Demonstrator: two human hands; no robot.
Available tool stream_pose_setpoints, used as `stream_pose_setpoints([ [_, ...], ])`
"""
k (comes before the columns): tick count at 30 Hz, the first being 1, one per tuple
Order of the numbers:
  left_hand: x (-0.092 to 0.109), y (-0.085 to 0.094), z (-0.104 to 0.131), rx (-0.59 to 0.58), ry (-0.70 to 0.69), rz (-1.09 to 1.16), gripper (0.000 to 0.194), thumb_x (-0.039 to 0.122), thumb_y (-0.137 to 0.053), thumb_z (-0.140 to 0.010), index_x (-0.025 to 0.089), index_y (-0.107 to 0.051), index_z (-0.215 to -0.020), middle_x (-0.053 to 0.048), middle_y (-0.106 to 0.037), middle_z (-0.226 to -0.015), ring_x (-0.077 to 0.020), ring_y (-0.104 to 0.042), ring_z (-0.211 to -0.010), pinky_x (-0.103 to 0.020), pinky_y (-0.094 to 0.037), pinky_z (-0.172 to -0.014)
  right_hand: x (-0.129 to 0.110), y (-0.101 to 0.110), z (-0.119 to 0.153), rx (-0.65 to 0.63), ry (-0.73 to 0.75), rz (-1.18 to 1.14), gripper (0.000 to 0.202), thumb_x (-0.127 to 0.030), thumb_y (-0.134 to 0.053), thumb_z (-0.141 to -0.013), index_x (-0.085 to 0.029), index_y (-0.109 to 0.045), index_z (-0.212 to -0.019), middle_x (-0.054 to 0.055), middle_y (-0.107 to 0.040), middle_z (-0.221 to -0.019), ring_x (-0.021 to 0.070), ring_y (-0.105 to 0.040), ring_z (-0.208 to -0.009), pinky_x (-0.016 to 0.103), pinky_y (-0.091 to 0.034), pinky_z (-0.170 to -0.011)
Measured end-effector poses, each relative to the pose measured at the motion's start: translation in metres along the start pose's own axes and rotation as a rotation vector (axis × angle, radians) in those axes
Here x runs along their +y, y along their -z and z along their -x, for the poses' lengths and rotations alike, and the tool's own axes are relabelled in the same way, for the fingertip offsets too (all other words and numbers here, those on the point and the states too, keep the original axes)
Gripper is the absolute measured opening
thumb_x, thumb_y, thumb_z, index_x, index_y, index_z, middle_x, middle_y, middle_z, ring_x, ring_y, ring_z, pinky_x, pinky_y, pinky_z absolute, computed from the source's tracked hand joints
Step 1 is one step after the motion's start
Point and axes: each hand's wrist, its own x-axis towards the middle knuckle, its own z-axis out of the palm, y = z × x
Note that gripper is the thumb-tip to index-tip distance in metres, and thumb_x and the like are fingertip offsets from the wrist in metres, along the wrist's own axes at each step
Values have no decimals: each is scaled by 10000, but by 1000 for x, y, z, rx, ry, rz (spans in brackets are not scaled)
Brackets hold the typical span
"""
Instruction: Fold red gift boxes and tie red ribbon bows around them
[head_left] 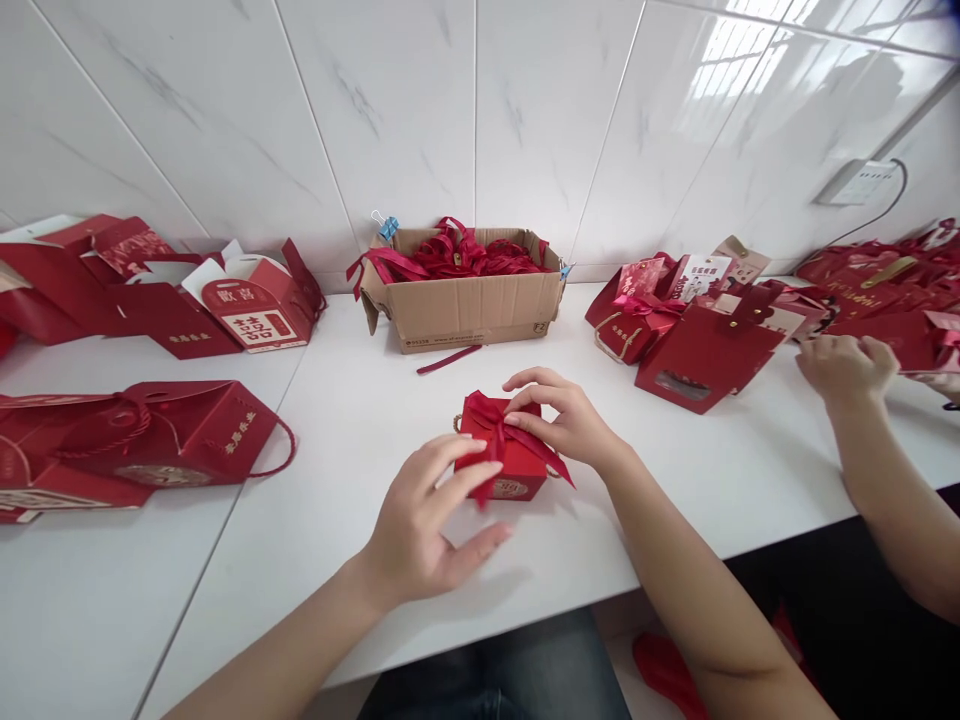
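Observation:
A small red gift box (529, 462) sits on the white table in front of me, with gold cord at its sides. Across its top lies a red ribbon bow (538, 448), one tail trailing to the right and another hanging down the front. My right hand (559, 415) comes in from the right, thumb and fingertips closed on the ribbon near the knot. On the left side of the box, my left hand (439, 515) is open, its fingers spread over the box edge and the hanging tail, thumb apart.
Behind the box stands a cardboard carton (472, 310) of red ribbons; a loose ribbon strip (448, 360) lies before it. Red boxes (259, 300) and red bags (187, 440) fill the left. More red boxes (709, 350) stand right, near another person's hand (847, 370).

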Motion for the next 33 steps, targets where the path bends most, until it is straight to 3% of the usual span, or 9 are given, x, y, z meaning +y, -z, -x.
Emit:
stream_pose_setpoints([
  [4,-4,12,-31,88,321,90,118,232,-543,-865,202,-653,-895,-68,-582,-1103,-201,-572,-1055,-379,-457,-969,2,17,0,16,-115,-89,247,-386,-474,-935,-218,-643,-998,72,-642,-1036,189,-602,-986,352,-489,-859],
  [8,-14,16,-69,-61,445,51,107,297,-611,-806,233,-692,-780,-38,-591,-995,-231,-541,-1045,-417,-444,-953,2,35,2,-119,-273,-111,269,-458,-644,-810,-191,-622,-829,35,-620,-854,156,-589,-761,325,-490,-744],
  [11,-16,10,-83,-199,450,16,111,357,-655,-766,272,-725,-780,-36,-570,-916,-251,-495,-1041,-437,-447,-923,3,41,3,-198,-299,-132,281,-445,-734,-728,-190,-626,-777,24,-579,-870,142,-567,-752,315,-486,-740],
  [14,-15,1,-83,-253,419,0,125,376,-662,-755,289,-741,-799,-39,-562,-945,-253,-471,-1018,-458,-441,-916,3,40,3,-183,-264,-113,248,-417,-727,-742,-193,-623,-718,30,-567,-902,153,-565,-815,318,-477,-767],
  [24,-16,-14,-73,-204,309,-30,133,243,-605,-773,210,-672,-662,-73,-581,-1091,-303,-431,-1105,-537,-427,-928,-1,40,3,-184,-153,-90,177,-323,-604,-869,-196,-569,-750,58,-620,-969,159,-591,-851,329,-494,-769],
  [33,-16,-12,-73,-293,312,-61,106,222,-571,-769,211,-633,-683,-79,-561,-1107,-307,-425,-1139,-558,-400,-932,2,48,5,-236,-147,-26,184,-313,-539,-910,-200,-540,-765,74,-633,-1005,174,-607,-900,340,-500,-796],
])
